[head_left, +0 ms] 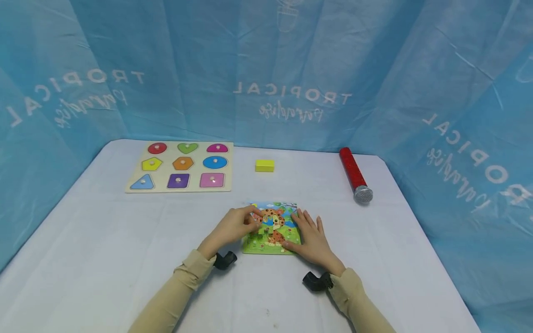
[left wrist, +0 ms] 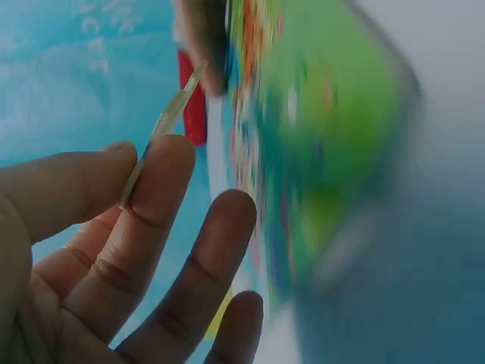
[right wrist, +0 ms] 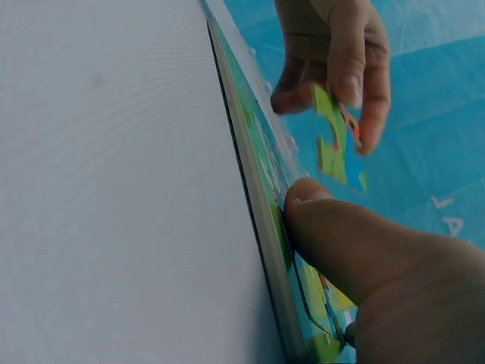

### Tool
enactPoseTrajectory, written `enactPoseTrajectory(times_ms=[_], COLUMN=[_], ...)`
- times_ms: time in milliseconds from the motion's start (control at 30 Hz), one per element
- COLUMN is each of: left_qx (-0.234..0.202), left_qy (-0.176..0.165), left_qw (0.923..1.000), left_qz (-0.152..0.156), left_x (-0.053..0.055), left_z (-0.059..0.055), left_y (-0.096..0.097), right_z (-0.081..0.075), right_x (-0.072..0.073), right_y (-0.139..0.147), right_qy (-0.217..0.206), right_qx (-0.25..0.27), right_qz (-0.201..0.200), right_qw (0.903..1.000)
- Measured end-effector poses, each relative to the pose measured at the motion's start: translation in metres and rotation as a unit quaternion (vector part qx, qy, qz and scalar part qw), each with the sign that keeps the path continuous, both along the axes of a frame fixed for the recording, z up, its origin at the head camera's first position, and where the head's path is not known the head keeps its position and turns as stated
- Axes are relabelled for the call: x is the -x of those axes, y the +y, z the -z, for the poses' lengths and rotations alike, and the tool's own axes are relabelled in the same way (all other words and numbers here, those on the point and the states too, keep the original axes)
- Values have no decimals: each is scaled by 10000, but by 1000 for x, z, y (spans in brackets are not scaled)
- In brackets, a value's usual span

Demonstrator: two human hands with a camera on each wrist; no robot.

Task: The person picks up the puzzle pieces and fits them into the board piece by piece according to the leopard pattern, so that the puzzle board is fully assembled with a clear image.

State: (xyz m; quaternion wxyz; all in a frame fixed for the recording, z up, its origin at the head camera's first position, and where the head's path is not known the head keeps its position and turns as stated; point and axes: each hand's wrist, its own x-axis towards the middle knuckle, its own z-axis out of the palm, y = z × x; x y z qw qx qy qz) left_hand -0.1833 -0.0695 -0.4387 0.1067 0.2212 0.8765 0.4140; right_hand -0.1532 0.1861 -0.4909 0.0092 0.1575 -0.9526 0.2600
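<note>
A jigsaw puzzle (head_left: pixel 266 248) with a spotted cartoon animal on green and blue lies flat on the white table. My left hand (head_left: pixel 238 223) is above its left side, pinching a thin jigsaw piece (right wrist: pixel 330 148) between thumb and fingers. In the left wrist view the piece (left wrist: pixel 168 114) is seen edge-on, raised off the board. My right hand (head_left: pixel 311 238) rests along the puzzle's right edge with its fingers spread and thumb (right wrist: pixel 326 220) touching the surface. The right wrist view hides most of the right fingers.
A wooden shape board (head_left: pixel 195 182) with coloured knobbed shapes lies at the back left. Behind the puzzle sits a yellow block (head_left: pixel 264 165). A red microphone (head_left: pixel 354 173) lies at the back right. Blue printed cloth (head_left: pixel 291 60) hangs around the table.
</note>
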Motion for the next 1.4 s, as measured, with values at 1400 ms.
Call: enactPoseTrajectory(times_ms=[1400], left_qx=[2787], left_qy=[2051], left_qw=[9264], left_qz=[1485], left_x=[-17], left_z=[3], left_y=[53], right_z=[-2], right_x=[1], right_y=[3], right_qy=[-11], right_qx=[23], right_qz=[16], right_qw=[10000])
